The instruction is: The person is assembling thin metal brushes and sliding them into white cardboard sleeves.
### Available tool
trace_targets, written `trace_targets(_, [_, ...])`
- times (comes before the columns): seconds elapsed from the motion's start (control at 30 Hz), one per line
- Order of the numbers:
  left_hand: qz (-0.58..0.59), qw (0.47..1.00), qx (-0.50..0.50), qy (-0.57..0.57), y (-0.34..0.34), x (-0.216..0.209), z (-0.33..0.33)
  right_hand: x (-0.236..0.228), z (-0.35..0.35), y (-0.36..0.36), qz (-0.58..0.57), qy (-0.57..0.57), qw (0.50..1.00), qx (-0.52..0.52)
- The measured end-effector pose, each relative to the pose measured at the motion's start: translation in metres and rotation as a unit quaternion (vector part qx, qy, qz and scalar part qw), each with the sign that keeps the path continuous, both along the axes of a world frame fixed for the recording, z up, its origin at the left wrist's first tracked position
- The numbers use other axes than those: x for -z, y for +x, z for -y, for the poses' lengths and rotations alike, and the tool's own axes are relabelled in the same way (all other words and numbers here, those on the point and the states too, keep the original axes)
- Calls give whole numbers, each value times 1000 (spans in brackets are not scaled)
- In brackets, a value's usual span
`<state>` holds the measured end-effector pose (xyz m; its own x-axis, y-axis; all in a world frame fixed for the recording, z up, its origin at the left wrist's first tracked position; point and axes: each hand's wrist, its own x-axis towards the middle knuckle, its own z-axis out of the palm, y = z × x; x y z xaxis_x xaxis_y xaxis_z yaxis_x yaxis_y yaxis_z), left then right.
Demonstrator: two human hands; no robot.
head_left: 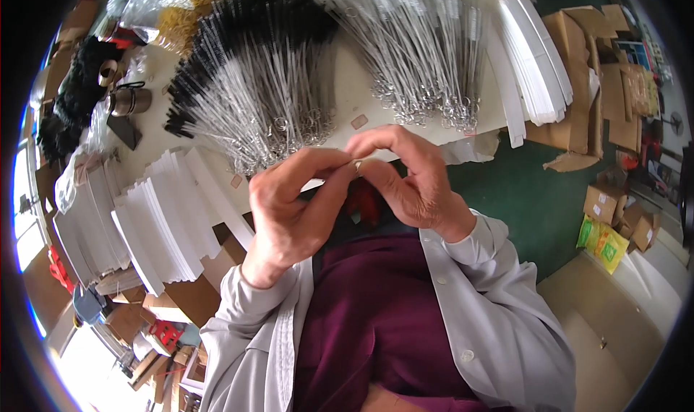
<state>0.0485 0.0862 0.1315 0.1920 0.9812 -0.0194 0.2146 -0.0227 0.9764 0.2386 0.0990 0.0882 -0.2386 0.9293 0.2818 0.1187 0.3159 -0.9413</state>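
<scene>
My left hand (pixel 293 206) and my right hand (pixel 413 179) meet in front of my chest, just off the near edge of the table. Thumb and forefinger are pinched on each side, and the fingertips touch. A tiny pale bit shows between them, too small to name. Beyond the left hand lies a fanned pile of black-bristled wire brushes (pixel 267 87), their looped ends toward me. To its right is a second pile of wire brushes (pixel 426 58) with pale bristles, looped ends also near me.
Stacks of white folded card strips (pixel 163 228) stand at the left, with more white strips (pixel 531 58) at the right. A metal flask (pixel 130 101) sits at the far left of the table (pixel 354 94). Open cardboard boxes (pixel 567 87) stand beyond the right end.
</scene>
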Motion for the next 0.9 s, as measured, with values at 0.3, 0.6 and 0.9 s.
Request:
trace_targets(0.3, [67, 994, -72, -55, -6, -10, -7, 20, 15, 4, -104, -218, 962, -128])
trace_targets(0.6, [118, 978, -129, -112, -16, 66, -27, 55, 44, 56, 51, -311, 947, -68])
trace_targets(0.9, [58, 978, -35, -197, 33, 153, -46, 85, 76, 113, 163, -317, 929, 97])
